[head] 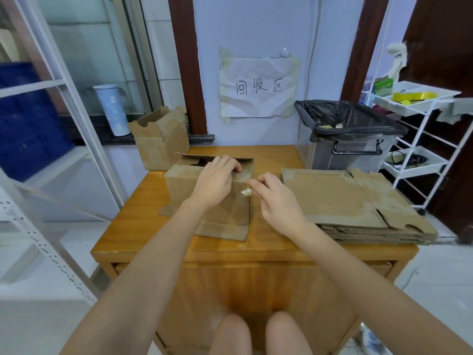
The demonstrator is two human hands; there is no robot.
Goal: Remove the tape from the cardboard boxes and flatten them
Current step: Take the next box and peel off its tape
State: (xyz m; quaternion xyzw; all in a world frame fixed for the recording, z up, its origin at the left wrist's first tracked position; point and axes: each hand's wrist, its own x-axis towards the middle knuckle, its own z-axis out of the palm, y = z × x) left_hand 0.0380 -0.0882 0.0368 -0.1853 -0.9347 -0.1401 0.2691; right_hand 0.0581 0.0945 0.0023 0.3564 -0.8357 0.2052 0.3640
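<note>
Nearest, two bare knees below the front edge of the glossy orange-brown wooden table (256,252), forearms reaching forward over it.

Right hand (277,201) hovering above the tabletop, fingers (266,178) loosely curled, thumb and forefinger pinching a crumpled strip of clear tape (246,191) that clings to the near right corner of the brown cardboard box (217,216). Left hand (215,183) lying on top of that box, fingers (230,163) bent over the far top edge and pressing down, just left of the right fingertips and close to touching them. Box under both sets of fingers, roughly centred on the table, one flap spread flat toward the near edge, the far flaps standing open behind the left fingers.

Right of the right fingers, well apart, a stack of flattened brown cardboard sheets (358,201) reaching the table's right edge.

Beyond the left fingers and to their left, a second open brown cardboard box (158,142), upright at the far left corner. Beyond the right fingers, a clear plastic bin lined with a black bag (345,139), with scraps inside. Farthest, straight ahead of the fingers, a creased white paper sign (258,85) taped to the pale wall, handwritten characters on it.
</note>
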